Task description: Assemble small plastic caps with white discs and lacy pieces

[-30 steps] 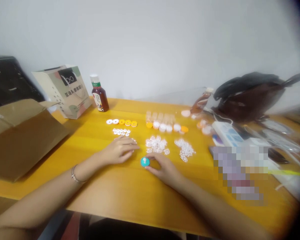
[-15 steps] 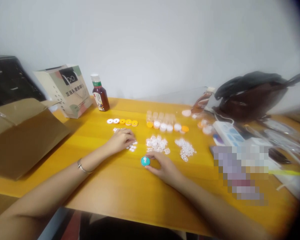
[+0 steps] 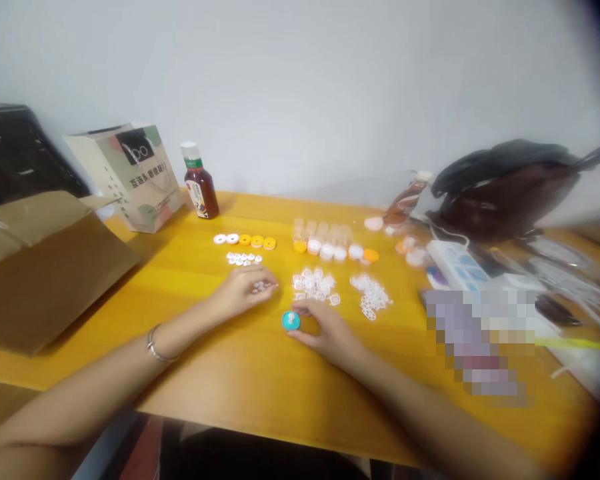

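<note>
My right hand (image 3: 330,333) grips a teal round cap (image 3: 291,322) between thumb and fingers, low over the table. A small white piece sits at the middle of the cap. To its left, my left hand (image 3: 243,292) is closed in a pinch above a few small white pieces (image 3: 259,287); whatever its fingertips hold is too small and blurred to name. Behind that hand lies a group of small white pointed pieces (image 3: 244,259). Beyond my right hand are two piles of flat white openwork pieces, one nearer (image 3: 314,285) and one farther right (image 3: 371,295).
White and yellow rings (image 3: 245,240) form a row at the back left. Clear cylinders (image 3: 325,233) stand behind white and orange caps (image 3: 326,251). A dark-red bottle (image 3: 200,190), paper bag (image 3: 145,180) and cardboard box (image 3: 50,267) are left; a black bag (image 3: 510,190) is right.
My left hand has shifted slightly right and nearer, its fingers lifted off the small white pieces and pinched. The group behind it now shows more fully. My right hand keeps the teal cap in place.
</note>
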`<state>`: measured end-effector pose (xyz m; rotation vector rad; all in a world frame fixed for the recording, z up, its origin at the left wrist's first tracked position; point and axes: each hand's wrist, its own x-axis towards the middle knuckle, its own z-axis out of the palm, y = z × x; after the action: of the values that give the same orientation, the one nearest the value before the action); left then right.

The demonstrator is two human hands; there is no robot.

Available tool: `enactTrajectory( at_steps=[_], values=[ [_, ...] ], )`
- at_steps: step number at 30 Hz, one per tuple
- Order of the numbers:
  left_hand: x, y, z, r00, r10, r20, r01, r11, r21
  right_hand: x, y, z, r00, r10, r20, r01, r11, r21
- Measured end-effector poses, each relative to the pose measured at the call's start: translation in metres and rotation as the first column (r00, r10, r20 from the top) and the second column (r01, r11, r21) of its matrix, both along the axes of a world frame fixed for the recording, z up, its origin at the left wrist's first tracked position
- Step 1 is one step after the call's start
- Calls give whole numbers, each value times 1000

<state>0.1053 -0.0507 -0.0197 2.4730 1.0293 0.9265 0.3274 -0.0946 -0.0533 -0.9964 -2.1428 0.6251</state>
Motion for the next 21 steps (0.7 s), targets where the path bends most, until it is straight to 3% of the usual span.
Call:
enactTrajectory(
  at_steps=[5,11,16,21],
  values=[
    [11,-24,-2,997,-32,68,46,976,-215,1,1,2,999,32,7,-32,999,-11],
    [17,-26,-11,985,-19,172,89,908,-409,0,0,6,999,46,13,-46,999,1],
    [18,-27,-13,975,-81,206,170,870,-462,0,1,9,997,73,30,-73,997,12],
    [17,-28,-13,978,-89,191,174,851,-496,0,2,7,994,104,12,-104,994,42]
  ],
)
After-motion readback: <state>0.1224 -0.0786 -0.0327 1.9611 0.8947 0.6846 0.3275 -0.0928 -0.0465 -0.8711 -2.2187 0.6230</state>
